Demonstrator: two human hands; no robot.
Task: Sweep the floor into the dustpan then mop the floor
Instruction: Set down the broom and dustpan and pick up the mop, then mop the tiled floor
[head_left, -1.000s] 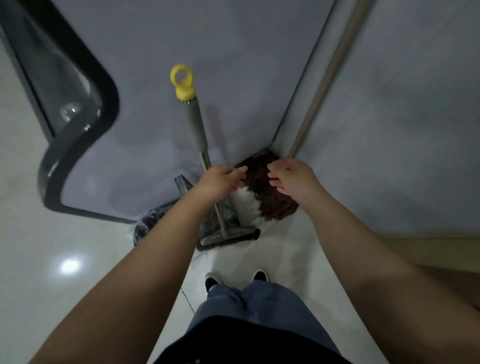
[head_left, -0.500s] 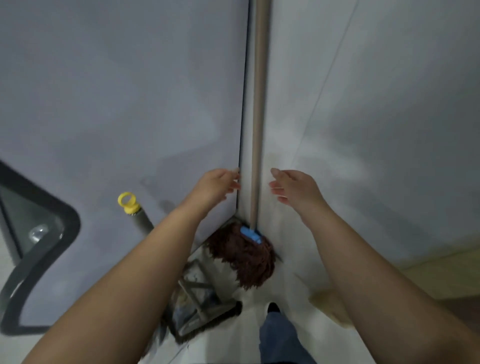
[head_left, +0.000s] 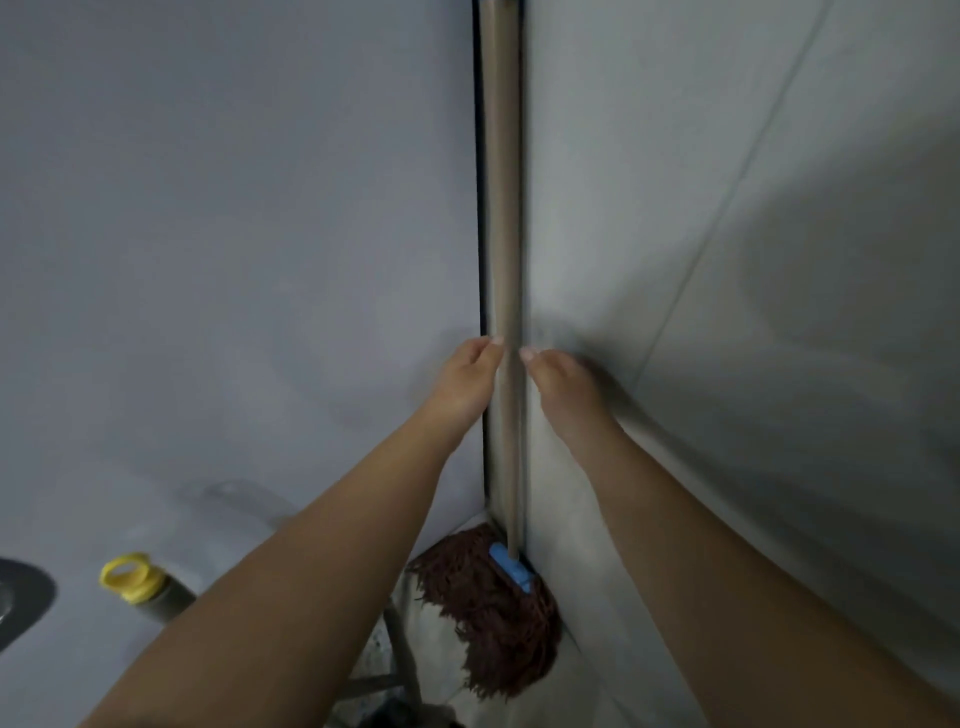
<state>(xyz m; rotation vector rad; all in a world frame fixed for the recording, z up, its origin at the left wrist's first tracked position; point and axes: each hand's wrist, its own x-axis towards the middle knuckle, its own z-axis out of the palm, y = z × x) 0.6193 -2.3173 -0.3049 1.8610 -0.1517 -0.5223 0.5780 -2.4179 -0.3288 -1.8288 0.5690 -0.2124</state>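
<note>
At the far left edge of the view, low down, part of a dark rounded shape (head_left: 23, 597) is seen against the grey left wall (head_left: 234, 234). Just right of it, the yellow ring cap (head_left: 126, 576) of a grey broom handle (head_left: 166, 605) is leaned near that wall, its lower length hidden behind the left forearm. Below the forearm, near the bottom edge, grey metal bars (head_left: 400, 649) are partly seen on the floor; what they belong to cannot be told.

The left hand (head_left: 465, 384) is raised to the corner where the two walls meet, its fingertips (head_left: 493, 343) laid against the left side of the mop handle (head_left: 503, 208). The fingers are bent loosely beside the pole; whether it is actually clasped cannot be told. The mop handle is stood upright in the corner, running from the top edge of the view down to a blue clamp (head_left: 510, 569). Under the clamp the brown mop head (head_left: 488, 623) is spread on the floor, pressed into the foot of the corner.

The right hand (head_left: 563, 389) is held on the other side of the pole at the same height, fingertips (head_left: 529, 355) touching or just beside it; its grasp cannot be told either. Beyond it, the right wall (head_left: 753, 260) is crossed by a thin slanting seam (head_left: 727, 192).
</note>
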